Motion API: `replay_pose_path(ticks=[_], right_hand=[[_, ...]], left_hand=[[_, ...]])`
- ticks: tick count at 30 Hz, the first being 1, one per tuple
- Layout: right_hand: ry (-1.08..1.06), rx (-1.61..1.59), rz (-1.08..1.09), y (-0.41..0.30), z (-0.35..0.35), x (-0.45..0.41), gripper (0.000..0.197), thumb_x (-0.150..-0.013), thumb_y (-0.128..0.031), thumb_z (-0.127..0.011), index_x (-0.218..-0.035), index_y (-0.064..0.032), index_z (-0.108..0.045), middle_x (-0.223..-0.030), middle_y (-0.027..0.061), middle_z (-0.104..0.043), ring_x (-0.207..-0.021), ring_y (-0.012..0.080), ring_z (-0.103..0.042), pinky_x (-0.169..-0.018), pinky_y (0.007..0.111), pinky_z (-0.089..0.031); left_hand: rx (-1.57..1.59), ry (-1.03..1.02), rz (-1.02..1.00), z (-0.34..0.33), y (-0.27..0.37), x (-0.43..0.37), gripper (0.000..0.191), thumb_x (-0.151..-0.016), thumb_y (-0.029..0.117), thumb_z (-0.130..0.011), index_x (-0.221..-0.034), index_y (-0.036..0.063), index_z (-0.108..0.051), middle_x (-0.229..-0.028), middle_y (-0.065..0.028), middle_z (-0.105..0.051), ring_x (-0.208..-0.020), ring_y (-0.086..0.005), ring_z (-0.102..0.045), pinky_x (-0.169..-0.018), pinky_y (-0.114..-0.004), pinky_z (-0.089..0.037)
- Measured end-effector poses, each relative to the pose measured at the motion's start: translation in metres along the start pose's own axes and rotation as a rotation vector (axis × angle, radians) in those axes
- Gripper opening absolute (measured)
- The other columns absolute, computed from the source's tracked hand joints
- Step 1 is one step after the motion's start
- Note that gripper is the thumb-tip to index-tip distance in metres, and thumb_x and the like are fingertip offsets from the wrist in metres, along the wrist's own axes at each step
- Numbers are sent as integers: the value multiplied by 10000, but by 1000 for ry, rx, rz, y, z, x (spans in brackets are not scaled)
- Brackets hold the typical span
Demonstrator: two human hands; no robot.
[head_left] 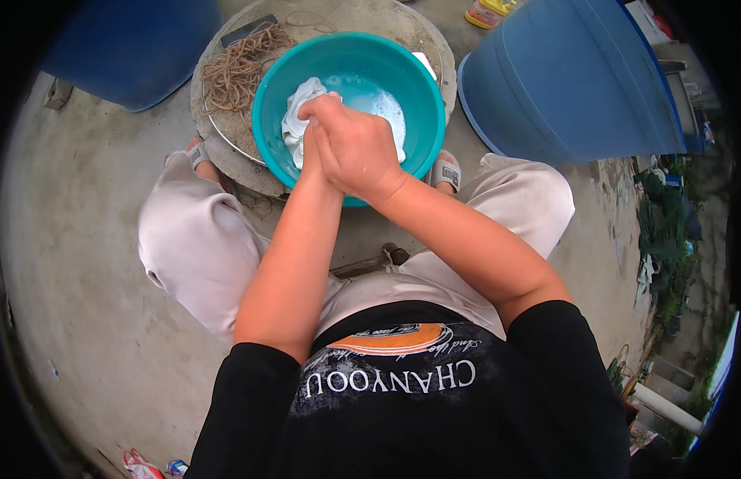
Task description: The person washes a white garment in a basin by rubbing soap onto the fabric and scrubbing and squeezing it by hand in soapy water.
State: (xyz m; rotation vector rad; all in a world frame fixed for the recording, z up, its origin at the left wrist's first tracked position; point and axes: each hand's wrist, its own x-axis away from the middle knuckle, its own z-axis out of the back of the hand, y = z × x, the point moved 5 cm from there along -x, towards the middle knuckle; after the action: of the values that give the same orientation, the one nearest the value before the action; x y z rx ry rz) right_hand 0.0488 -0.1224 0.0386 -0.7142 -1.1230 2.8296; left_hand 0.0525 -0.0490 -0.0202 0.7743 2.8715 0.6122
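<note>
A teal plastic basin [427, 114] holds shallow, cloudy water with suds [387, 108]. White wet cloth [299, 117] lies bunched in its left part, partly behind my hands. Over the near side of the basin, my right hand [363, 149] is pressed against my left hand [313, 146] and covers much of it. The fingers of both are bent together; whether cloth is between the palms is hidden. A small white edge shows beside the right hand, low in the basin.
The basin stands on a round concrete slab [226, 135], beside a heap of brown rope [241, 69] and a dark flat block [249, 31]. Large blue tubs [556, 84] flank it. A white object [425, 64] is partly hidden behind the rim; a yellow-capped container [487, 13] stands beyond.
</note>
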Motion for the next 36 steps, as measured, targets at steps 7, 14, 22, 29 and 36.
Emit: replay_pose_path(ticks=[7, 14, 22, 29, 36], right_hand=[[17, -50, -170, 31, 10, -9, 177, -981, -199, -471, -1005, -92, -611, -699, 141, -632, -644, 330, -615, -600, 429, -462], [-7, -117, -7, -11, 1, 10, 162, -969, -182, -498, -993, -81, -623, -722, 147, -645, -673, 335, -637, -606, 416, -475], [-87, -104, 4, -7, -6, 16, 151, -956, -161, -510, -988, -72, -627, -801, 155, -673, -744, 344, -654, -649, 412, -493], [-78, -50, 94, -3, 0, 19, 156, -961, -170, -511, -986, -70, -627, -823, 160, -678, -738, 348, -655, -637, 415, -498], [-57, -147, 369, -59, -5, 36, 127, -941, -122, -508, -1024, -88, -598, -780, 147, -660, -702, 347, -649, -603, 402, -504]], left_hand=[[-524, 477, 189, -4, -16, 5, 381, -967, 375, -526, -1090, 26, -614, -1024, -54, -642, -944, -147, -603, -777, -321, -484], [-304, 497, 156, 11, -8, 8, 292, -971, 326, -563, -1080, 58, -601, -978, -39, -634, -893, -149, -628, -690, -316, -511], [-261, 525, 116, 21, -12, 13, 236, -985, 309, -537, -1056, 92, -597, -964, -18, -632, -852, -130, -631, -664, -305, -514], [-409, 498, 81, 4, -4, 19, 394, -987, 424, -516, -1082, 58, -627, -985, -46, -648, -900, -152, -610, -738, -317, -489], [6, -173, -74, 48, 2, -2, 383, -1008, 389, -468, -1097, 48, -618, -1012, -60, -637, -877, -145, -595, -766, -311, -477]])
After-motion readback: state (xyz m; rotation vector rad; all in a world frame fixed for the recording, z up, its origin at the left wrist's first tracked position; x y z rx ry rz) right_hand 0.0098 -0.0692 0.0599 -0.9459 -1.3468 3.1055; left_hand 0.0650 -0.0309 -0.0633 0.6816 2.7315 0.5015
